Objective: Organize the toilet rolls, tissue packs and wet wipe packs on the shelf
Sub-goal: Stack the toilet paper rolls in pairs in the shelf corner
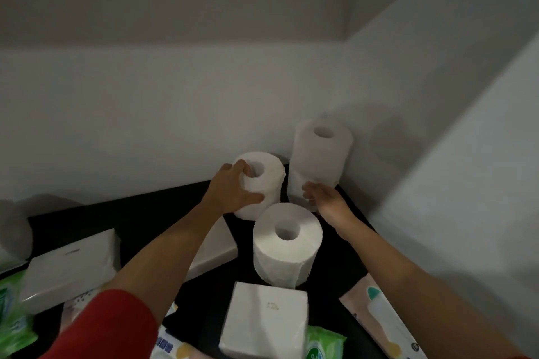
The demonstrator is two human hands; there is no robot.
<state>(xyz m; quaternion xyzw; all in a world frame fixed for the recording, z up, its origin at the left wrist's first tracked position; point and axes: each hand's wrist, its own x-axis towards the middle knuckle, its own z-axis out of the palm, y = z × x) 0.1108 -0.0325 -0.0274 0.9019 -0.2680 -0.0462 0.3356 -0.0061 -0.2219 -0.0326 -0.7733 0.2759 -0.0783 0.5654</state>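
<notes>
The left hand [233,186] grasps a toilet roll [264,183] standing upright near the back edge of the shelf [140,213], with the fingers over the top rim by the core hole and the thumb across the front of the roll. A red sleeve [113,326] covers the upper left arm. The right hand [323,198] is released, its fingers loosely spread and just touching the lower front of a tall stack of rolls [319,160] that stands in the back right corner against both walls; the stack appears to be two rolls high, though the seam between them is blurred. A further single roll [287,245] stands upright in front of these, between the two forearms and apart from both hands. That makes three roll columns in the corner area.

Three white tissue packs lie flat on the dark shelf: one [70,265] toward the left edge, one [215,245] partly hidden under the left forearm, and one [265,320] near the front edge. Wet wipe packs lie along the front: a green one [14,309] at the left edge, a green one [323,344] beside the front tissue pack, a pale one [379,318] at the right edge, and a white one with blue print [170,344] under the left arm.
</notes>
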